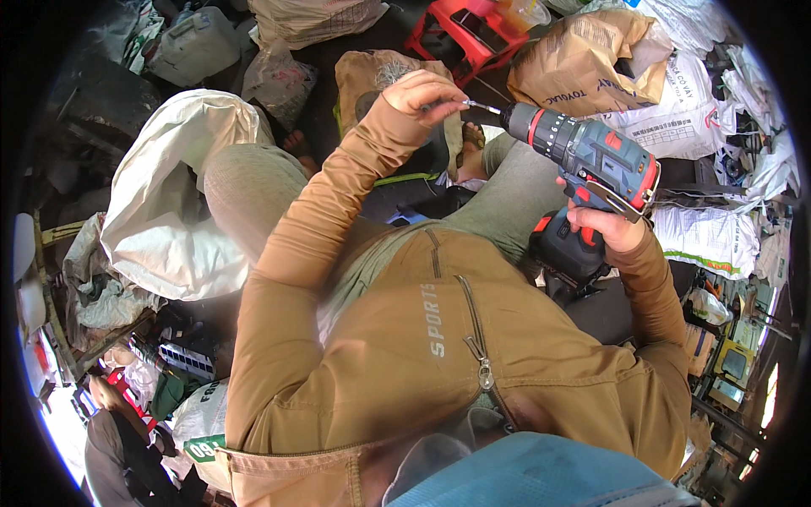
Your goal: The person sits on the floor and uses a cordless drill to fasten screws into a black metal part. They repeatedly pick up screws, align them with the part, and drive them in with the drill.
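My right hand (610, 226) is wrapped around the handle of a blue-grey cordless drill (596, 152) with red accents. Below the grip sits its black battery pack (568, 249). The drill tilts toward the upper left, and a thin silver driver bit (484, 107) sticks out of its black chuck. At the tip of that bit, my left hand (427, 97) is closed, thumb and finger pinched at the metal end. Whether a small fastener sits there too is too small to tell.
Between my feet stands a brown sack (355, 72) with a tangle of wire-like strands at its top. A large white sack (182, 253) gapes open at left. Beyond are a red plastic stool (481, 46), a brown paper bag (583, 68) and a white jerrycan (194, 46).
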Available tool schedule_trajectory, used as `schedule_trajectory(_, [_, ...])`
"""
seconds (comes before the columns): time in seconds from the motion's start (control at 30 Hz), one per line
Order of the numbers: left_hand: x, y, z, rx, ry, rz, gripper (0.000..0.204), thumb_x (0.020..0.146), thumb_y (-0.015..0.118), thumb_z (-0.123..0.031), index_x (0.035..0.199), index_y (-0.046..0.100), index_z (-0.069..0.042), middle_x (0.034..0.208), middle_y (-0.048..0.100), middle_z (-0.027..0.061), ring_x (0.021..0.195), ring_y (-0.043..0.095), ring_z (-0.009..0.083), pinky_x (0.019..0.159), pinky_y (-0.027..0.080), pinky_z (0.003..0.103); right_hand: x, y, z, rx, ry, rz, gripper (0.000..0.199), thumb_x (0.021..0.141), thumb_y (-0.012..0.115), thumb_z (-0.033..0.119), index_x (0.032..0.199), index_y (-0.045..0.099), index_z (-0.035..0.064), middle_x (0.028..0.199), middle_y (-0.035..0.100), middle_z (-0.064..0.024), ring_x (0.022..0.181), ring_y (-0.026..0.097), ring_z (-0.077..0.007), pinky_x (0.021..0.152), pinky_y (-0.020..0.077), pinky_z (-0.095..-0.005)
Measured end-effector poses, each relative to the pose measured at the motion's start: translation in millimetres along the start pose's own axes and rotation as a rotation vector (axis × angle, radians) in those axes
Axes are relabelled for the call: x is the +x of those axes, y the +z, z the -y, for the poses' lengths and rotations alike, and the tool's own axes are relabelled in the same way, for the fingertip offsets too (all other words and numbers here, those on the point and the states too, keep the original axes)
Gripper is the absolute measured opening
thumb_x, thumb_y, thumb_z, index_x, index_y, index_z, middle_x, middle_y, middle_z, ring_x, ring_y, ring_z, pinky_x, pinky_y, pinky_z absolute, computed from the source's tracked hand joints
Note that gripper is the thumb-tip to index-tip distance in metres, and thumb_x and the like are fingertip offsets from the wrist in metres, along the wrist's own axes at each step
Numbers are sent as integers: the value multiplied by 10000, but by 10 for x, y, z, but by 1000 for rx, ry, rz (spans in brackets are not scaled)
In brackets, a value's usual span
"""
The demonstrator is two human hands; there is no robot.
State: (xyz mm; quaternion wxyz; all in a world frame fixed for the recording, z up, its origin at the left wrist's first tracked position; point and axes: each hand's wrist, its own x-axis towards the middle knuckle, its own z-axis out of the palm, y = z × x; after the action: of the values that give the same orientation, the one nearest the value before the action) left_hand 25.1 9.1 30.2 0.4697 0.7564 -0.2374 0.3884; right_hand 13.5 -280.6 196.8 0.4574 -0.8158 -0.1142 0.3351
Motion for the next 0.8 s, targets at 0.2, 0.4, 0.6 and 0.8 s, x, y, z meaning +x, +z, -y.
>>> schedule_trajectory(0.2, [-22, -35, 68, 133, 78, 83, 169, 733, 709, -48, 893, 655, -57, 858, 657, 66, 800, 633, 238, 728, 499, 325, 133, -77, 34, -107, 33, 51, 451, 698, 567, -33, 1149, 571, -25, 745, 582, -46, 667, 569, -127, 608, 460, -253])
schedule_trajectory(0.4, [-119, 12, 171, 137, -3, 68, 163, 734, 700, -36, 890, 662, -64, 838, 659, 54, 783, 636, 236, 711, 509, 327, 322, -152, 114, -318, -74, 94, 254, 732, 667, 38, 969, 580, 8, 814, 610, -66, 696, 579, -145, 624, 480, -292])
schedule_trajectory(0.6, [-250, -64, 435, 167, -259, 252, 519, 687, 781, -226, 1137, 586, -55, 1148, 597, 148, 1116, 538, 311, 945, 432, 357, 798, -157, 178, -292, 158, 67, 356, 701, 663, 29, 1037, 544, 13, 715, 566, -38, 576, 534, -114, 469, 426, -243])
schedule_trajectory(0.8, [-559, 161, 529, 590, -750, 719, 1282, 466, 803, -633, 1435, 197, -52, 1468, 282, 138, 1391, 191, 309, 1121, 179, 478, 1400, -65, 175, -307, 104, 140, 305, 687, 614, 5, 987, 565, -9, 623, 545, -27, 478, 495, -96, 420, 402, -246])
